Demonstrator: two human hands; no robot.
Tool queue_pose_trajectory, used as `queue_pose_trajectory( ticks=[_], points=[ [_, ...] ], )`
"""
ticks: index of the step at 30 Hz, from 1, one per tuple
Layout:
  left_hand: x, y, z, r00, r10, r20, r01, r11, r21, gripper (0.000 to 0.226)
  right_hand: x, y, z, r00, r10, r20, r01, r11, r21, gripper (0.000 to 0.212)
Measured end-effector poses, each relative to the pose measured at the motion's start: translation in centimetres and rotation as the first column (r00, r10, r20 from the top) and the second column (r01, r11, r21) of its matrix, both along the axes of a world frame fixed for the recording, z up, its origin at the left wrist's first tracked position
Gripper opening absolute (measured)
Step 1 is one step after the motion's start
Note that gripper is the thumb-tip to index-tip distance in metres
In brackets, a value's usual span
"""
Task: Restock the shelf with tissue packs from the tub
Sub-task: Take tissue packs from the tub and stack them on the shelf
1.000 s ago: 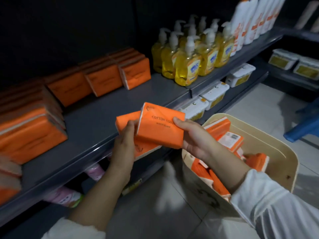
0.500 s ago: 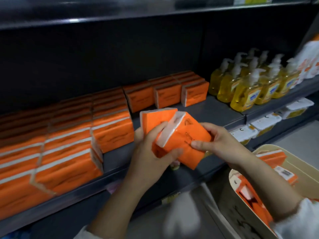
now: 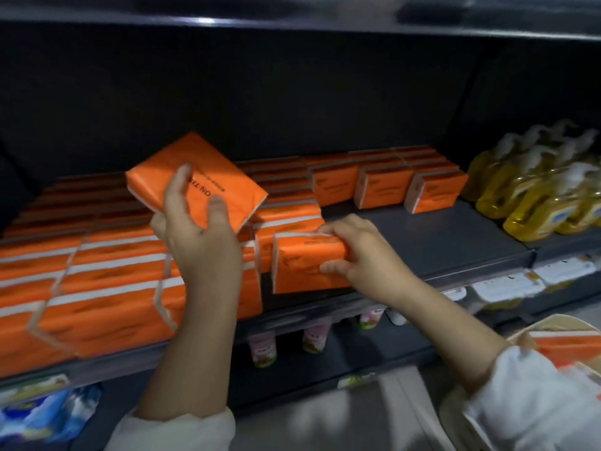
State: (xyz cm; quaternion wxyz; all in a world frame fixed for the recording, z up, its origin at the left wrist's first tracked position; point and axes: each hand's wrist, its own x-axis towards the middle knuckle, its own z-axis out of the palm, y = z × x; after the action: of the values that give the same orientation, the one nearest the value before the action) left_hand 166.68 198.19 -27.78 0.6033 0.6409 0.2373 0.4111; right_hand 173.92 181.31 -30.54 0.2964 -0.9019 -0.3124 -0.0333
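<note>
Several blue-and-white soft packs (image 3: 42, 415) lie on the lower shelf at the far left. Above them, rows of orange plastic-wrapped tissue packs with white stripes (image 3: 97, 288) fill the left half of the dark grey metal shelf (image 3: 439, 245), standing on edge and packed close together.

Over these rows, the left hand (image 3: 198, 236) holds one flat orange tissue pack with black lettering (image 3: 195, 180) in the air, tilted, with its printed face towards the camera. The fingers are spread on that face and wrapped round the pack's lower edge. A white sleeve covers the forearm below.

Just right of the rows, the right hand (image 3: 354, 255) grips a second orange tissue pack (image 3: 302, 265), fingers over its top edge and thumb on its front. This pack stands upright at the front of the shelf, just beside the stocked rows; I cannot tell whether it rests on the shelf.

Small pink-labelled bottles (image 3: 263, 349) stand on the shelf beneath. Further right, short rows of orange packs (image 3: 380, 187) sit at the back, with bare shelf before them. Yellow pump soap bottles (image 3: 533, 196) come next, white lidded boxes (image 3: 507, 288) below them. A beige round tub (image 3: 553, 330) at the lower right holds another orange pack (image 3: 569, 345).
</note>
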Motion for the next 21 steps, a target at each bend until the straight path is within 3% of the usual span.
queue_pose_trajectory(
  ticks=[6,12,17,21],
  points=[
    [-0.1,2.0,-0.3,0.999,-0.048,0.001,0.048,0.994,-0.097,0.039,1.1,3.3,-2.1,0.991,-0.037,0.132,0.051,0.994,-0.101,0.056],
    [0.0,2.3,-0.4,0.984,-0.175,-0.045,0.172,0.983,-0.071,0.04,0.6,3.5,-3.6,0.956,-0.125,0.266,0.141,0.989,-0.039,0.059],
    [-0.2,0.7,-0.2,0.949,-0.308,-0.066,0.31,0.95,0.035,0.041,0.1,3.2,-2.9,0.975,-0.126,0.181,0.133,0.991,-0.027,0.069],
    [-0.4,-0.5,0.0,0.907,-0.42,-0.038,0.422,0.903,0.083,0.058,-0.7,2.0,-2.1,0.977,-0.18,0.117,0.167,0.979,0.114,0.052]
  ],
)
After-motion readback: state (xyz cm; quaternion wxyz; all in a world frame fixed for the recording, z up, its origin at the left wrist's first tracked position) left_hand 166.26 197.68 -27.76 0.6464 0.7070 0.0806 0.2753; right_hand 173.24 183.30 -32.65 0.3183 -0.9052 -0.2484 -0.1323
